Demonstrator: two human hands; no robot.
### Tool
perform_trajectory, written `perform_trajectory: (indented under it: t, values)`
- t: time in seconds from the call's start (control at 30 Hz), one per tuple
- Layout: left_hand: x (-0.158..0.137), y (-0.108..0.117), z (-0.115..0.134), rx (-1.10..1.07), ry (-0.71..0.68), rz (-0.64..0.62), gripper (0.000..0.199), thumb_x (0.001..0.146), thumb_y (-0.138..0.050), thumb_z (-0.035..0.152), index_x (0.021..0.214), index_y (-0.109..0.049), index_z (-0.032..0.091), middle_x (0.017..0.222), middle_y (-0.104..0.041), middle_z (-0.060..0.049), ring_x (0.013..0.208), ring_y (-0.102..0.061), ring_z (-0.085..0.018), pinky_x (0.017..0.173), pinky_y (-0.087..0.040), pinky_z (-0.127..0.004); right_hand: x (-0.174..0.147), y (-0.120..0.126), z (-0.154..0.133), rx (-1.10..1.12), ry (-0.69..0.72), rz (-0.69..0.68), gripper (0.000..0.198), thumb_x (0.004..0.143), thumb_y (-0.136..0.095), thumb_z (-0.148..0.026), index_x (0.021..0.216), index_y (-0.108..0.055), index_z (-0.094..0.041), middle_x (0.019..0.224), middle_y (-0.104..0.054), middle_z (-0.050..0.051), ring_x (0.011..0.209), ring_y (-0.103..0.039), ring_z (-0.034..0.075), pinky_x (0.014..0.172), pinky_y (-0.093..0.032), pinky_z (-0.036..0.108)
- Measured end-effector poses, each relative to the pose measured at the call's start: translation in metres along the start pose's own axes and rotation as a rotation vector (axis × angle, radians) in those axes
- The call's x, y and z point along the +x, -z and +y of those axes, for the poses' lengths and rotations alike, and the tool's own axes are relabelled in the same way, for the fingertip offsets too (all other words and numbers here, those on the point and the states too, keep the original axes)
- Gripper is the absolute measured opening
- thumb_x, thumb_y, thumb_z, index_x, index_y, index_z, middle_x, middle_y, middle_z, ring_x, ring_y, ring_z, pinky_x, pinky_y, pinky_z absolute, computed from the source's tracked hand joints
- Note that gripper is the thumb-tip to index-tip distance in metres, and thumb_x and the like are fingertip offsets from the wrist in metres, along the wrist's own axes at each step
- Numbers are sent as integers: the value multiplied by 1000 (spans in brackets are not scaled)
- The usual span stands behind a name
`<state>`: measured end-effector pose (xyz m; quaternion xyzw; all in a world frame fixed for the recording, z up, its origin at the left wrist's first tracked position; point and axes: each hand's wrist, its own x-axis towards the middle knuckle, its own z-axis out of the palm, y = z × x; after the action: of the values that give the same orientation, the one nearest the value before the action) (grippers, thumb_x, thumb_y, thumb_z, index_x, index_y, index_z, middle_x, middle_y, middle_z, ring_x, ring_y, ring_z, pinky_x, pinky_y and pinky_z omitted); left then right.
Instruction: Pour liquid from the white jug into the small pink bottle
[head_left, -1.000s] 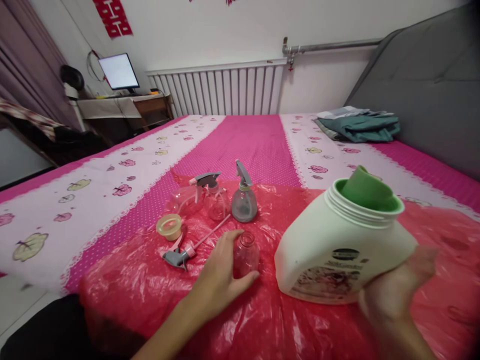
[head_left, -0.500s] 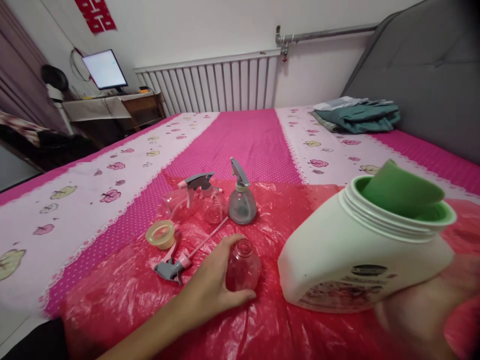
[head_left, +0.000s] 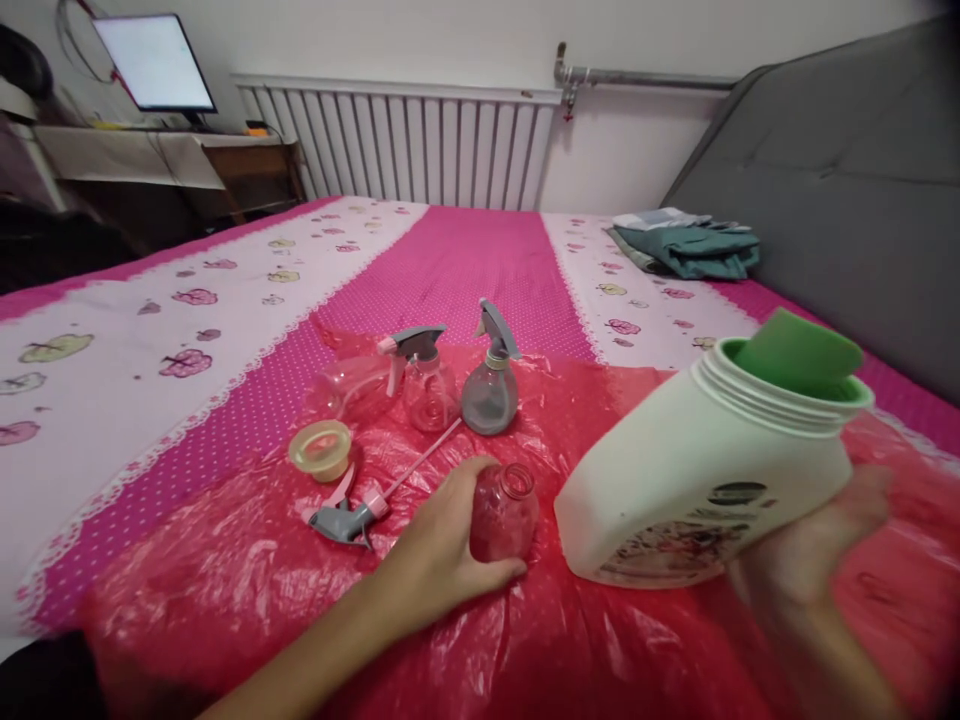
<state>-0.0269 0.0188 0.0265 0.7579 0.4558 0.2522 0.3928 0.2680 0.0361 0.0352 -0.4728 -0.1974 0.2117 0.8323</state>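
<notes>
My left hand (head_left: 450, 545) is wrapped round a small clear spray bottle without its top (head_left: 510, 520), which stands on a red plastic sheet (head_left: 247, 600). A large white detergent bottle (head_left: 697, 480) with a green pouring spout (head_left: 799, 350) leans to the right, its lower edge by the sheet. My right hand (head_left: 810, 550) grips it from the right and below; some fingers are hidden behind it. Left of my left hand lies a grey and pink spray head (head_left: 345, 520) with a thin tube. Near it sits a pale yellow cap (head_left: 321, 450).
Behind the hands stand a pink spray bottle (head_left: 429, 395) and a grey spray bottle (head_left: 490, 395). Another clear pink bottle (head_left: 349, 390) lies beside them. Folded clothes (head_left: 686, 245) rest near the grey headboard (head_left: 825, 170). A radiator (head_left: 405, 140) runs along the wall.
The view has shifted and tilted down a little. The detergent bottle has come slightly nearer the small bottle, still tilted. My left hand keeps its hold.
</notes>
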Motion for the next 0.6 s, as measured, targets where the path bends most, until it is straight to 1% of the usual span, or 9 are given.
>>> perform_trajectory:
  t: [0.1, 0.17, 0.23, 0.33, 0.43, 0.5, 0.6]
  values:
    - [0, 2, 3, 15, 19, -19, 83, 81, -85, 35, 152, -44, 22, 151, -63, -20, 142, -63, -42, 121, -48, -64, 1, 1, -1, -85, 47, 57, 91, 76, -35, -100, 100, -70, -19, 107, -74, 6, 107, -69, 22, 77, -58, 32]
    - [1, 2, 4, 29, 30, -26, 83, 81, -85, 36, 152, -45, 22, 150, -64, -20, 141, -63, -42, 119, -49, -65, 0, 1, -2, -91, 63, 48, 93, 75, -34, -102, 98, -70, -19, 109, -74, 7, 110, -69, 23, 79, -60, 33]
    - [0, 3, 3, 32, 24, -20, 83, 80, -87, 35, 151, -45, 23, 148, -65, -18, 140, -64, -43, 118, -50, -65, -3, 1, -3, -85, 81, 30, 91, 76, -36, -101, 99, -69, -20, 111, -73, 7, 110, -69, 23, 80, -60, 33]
    - [-1, 3, 1, 5, 11, -3, 84, 79, -88, 35, 151, -46, 24, 148, -65, -17, 140, -64, -42, 120, -49, -65, -7, 2, -3, -91, 84, 22, 90, 79, -34, -100, 101, -70, -21, 111, -74, 6, 107, -69, 22, 73, -59, 32]
    - [-2, 4, -1, -22, 29, -8, 85, 78, -88, 35, 152, -45, 23, 151, -64, -18, 142, -63, -43, 122, -46, -66, -8, 4, -3, -91, 70, 39, 93, 80, -30, -101, 102, -71, -20, 110, -74, 6, 103, -70, 22, 67, -56, 30]
    - [-2, 5, -1, -25, 47, -12, 86, 77, -89, 35, 151, -46, 24, 151, -64, -19, 142, -63, -43, 122, -46, -66, -8, 6, -3, -94, 68, 40, 94, 79, -32, -101, 104, -72, -20, 112, -74, 7, 106, -71, 23, 70, -58, 31]
    - [-4, 7, -1, -30, 67, -23, 86, 79, -89, 36, 152, -46, 25, 152, -65, -18, 141, -64, -43, 121, -47, -66, -7, 7, -2, -100, 65, 61, 94, 78, -35, -101, 110, -72, -21, 116, -74, 7, 111, -71, 26, 79, -63, 38]
